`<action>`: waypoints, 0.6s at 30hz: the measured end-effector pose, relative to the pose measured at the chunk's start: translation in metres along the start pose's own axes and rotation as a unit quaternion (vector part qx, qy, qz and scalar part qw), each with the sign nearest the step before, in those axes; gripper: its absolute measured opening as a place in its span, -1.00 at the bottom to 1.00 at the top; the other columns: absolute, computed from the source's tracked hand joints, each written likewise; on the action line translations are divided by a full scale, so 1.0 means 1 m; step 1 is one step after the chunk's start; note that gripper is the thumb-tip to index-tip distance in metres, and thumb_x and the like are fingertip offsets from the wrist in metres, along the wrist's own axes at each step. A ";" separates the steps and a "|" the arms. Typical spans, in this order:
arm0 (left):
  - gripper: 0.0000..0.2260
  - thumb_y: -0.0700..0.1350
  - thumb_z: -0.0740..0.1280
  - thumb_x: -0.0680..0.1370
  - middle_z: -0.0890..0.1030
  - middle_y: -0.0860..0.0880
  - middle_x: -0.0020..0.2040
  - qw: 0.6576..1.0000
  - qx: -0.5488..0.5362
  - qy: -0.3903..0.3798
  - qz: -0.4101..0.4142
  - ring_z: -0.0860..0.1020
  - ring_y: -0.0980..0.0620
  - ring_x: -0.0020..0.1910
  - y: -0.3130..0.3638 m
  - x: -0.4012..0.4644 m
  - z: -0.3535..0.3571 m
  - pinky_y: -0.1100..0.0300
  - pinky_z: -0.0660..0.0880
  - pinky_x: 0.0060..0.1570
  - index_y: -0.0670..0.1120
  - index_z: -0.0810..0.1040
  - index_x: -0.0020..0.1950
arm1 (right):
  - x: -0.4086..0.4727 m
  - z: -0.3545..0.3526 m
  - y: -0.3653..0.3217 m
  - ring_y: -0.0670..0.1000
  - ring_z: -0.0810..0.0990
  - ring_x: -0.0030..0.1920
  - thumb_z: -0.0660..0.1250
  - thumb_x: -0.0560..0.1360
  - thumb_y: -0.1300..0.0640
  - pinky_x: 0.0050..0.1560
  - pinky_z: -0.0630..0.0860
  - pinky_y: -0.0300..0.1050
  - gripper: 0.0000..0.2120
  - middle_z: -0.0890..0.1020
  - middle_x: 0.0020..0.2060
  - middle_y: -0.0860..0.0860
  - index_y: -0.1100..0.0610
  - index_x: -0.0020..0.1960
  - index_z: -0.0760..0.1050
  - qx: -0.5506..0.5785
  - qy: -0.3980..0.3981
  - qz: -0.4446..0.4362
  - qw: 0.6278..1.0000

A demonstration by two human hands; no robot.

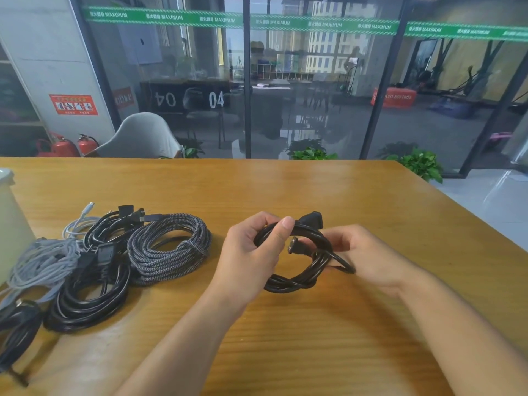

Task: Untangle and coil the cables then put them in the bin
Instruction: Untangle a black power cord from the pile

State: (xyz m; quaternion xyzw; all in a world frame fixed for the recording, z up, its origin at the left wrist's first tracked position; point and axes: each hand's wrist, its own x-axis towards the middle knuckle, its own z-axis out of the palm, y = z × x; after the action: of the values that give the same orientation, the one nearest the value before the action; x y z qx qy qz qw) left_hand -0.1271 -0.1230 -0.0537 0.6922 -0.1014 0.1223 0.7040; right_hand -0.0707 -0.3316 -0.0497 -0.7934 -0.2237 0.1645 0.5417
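While the left hand (pixel 251 252) pinches the black cable (pixel 297 282) coil at ten o'clock (right hand (pixel 368 258) gripping its three o'clock side), any slackening could spring the loops apart.

grey chair (pixel 141 135), red fire extinguishers (pixel 67 147), potted plants (pixel 420 164)

Two bare forearms reach in over the near edge of the tabletop (pixel 285 181), with no sleeve showing on either. The left hand (pixel 251 252) has a short, trimmed, unpainted thumbnail. The right hand (pixel 368 255) is blurred, so its nails cannot be made out. Both arms look slim and smooth.
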 end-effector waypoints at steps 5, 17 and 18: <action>-0.76 0.18 0.35 0.59 0.37 -0.05 -0.35 0.999 0.035 0.029 0.014 0.30 -0.03 -0.34 -0.001 0.001 -0.002 -0.03 0.29 -0.26 0.08 0.69 -0.14 | -0.003 0.001 -0.004 0.22 0.64 0.29 0.38 0.62 0.19 0.38 0.53 0.16 -0.77 0.72 0.18 0.12 0.16 0.25 0.68 0.068 -0.043 -0.002 0.997; -0.83 0.06 0.38 0.62 0.58 0.18 -0.37 0.988 0.124 0.069 0.059 0.44 0.22 -0.38 -0.003 0.004 -0.002 0.37 0.34 -0.31 0.04 0.71 -0.06 | 0.000 0.009 -0.002 0.15 0.60 0.01 0.24 0.41 0.12 0.18 0.56 0.04 -0.45 0.62 0.01 0.20 0.33 0.34 0.56 0.332 -0.161 -0.027 0.929; -0.83 0.08 0.38 0.62 0.60 0.15 -0.34 0.987 0.128 0.076 0.060 0.46 0.21 -0.36 -0.004 0.004 -0.003 0.35 0.37 -0.29 0.05 0.70 -0.06 | 0.000 0.010 0.000 0.10 0.57 0.03 0.32 0.40 0.16 0.20 0.54 0.01 -0.44 0.59 0.01 0.14 0.28 0.38 0.53 0.293 -0.167 -0.044 0.940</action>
State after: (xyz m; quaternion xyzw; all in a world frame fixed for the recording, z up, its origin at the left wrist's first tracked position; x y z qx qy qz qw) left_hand -0.1221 -0.1196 -0.0561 0.7579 -0.0729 0.2289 0.6065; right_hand -0.0759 -0.3243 -0.0531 -0.5500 -0.2875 0.3295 0.7116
